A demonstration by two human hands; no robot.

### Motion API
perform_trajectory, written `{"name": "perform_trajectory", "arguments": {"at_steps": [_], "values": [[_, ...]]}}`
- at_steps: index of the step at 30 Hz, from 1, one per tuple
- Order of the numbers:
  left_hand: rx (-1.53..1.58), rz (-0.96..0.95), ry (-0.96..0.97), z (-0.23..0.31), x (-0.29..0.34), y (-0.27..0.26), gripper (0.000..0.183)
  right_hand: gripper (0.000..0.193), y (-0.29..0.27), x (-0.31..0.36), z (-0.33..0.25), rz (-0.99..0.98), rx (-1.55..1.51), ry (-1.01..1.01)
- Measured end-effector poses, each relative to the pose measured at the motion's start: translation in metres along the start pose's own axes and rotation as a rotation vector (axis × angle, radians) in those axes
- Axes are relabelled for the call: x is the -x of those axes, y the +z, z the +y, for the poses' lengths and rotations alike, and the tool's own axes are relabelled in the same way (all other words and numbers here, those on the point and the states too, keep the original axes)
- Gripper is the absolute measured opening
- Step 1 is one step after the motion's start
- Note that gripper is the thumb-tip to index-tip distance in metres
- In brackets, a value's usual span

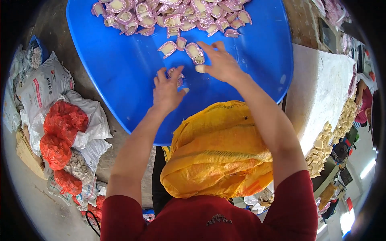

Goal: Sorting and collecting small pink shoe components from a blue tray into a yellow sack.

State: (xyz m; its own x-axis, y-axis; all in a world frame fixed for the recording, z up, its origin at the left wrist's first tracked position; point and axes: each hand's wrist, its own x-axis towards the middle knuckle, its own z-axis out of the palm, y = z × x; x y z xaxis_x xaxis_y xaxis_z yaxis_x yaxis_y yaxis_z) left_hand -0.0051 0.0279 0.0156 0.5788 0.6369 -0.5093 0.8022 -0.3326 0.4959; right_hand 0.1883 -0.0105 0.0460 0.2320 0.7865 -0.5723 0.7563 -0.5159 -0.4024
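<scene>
The pink-rimmed piece (195, 53) lies just left of the right hand (221, 64), the nearer one, its long axis running away from the body. That hand is spread, visibly gripping nothing; the left hand (167, 93), half-curled over a second piece (179, 82), hides its grip. Beneath both is a blue tub (120, 80).

The blue tub (116, 80) has free room left of the left hand (165, 92), centre-left, and right of the right hand (219, 62), upper right. Heaped pink pieces (173, 20) block the top centre; a yellow sack (219, 152) hides the near rim, lower centre.
</scene>
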Motion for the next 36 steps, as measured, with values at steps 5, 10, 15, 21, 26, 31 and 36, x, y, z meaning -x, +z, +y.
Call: {"name": "perform_trajectory", "arguments": {"at_steps": [5, 10, 15, 21, 26, 31, 36], "values": [[-0.179, -0.046, 0.044, -0.025, -0.014, 0.039, 0.05, 0.059, 0.055, -0.036, -0.006, 0.013, 0.122, 0.128], [0.676, -0.143, -0.046, -0.019, -0.015, 0.001, 0.031, 0.052, 0.029, -0.02, 0.033, -0.048, -0.018, 0.013], [1.424, -0.633, 0.474, 0.042, 0.056, -0.089, 0.024, 0.057, -0.1, 0.104, 0.01, -0.266, -0.717, -0.136], [1.103, -1.287, 0.677, 0.106, 0.149, -0.069, 0.03, 0.048, -0.109, 0.245, 0.025, -0.9, -0.743, -0.212], [0.302, -0.539, 0.978, 0.107, 0.175, -0.043, 0.032, 0.048, -0.095, 0.262, 0.015, -0.668, -0.249, -0.348], [0.51, -0.05, 0.56, 0.076, 0.056, -0.079, 0.03, 0.053, -0.102, 0.155, 0.046, -0.071, -0.616, -0.177], [0.014, 0.114, 0.05, 0.033, -0.059, -0.043, 0.055, 0.068, -0.06, -0.018, 0.111, 0.363, 0.044, 0.048]]}}
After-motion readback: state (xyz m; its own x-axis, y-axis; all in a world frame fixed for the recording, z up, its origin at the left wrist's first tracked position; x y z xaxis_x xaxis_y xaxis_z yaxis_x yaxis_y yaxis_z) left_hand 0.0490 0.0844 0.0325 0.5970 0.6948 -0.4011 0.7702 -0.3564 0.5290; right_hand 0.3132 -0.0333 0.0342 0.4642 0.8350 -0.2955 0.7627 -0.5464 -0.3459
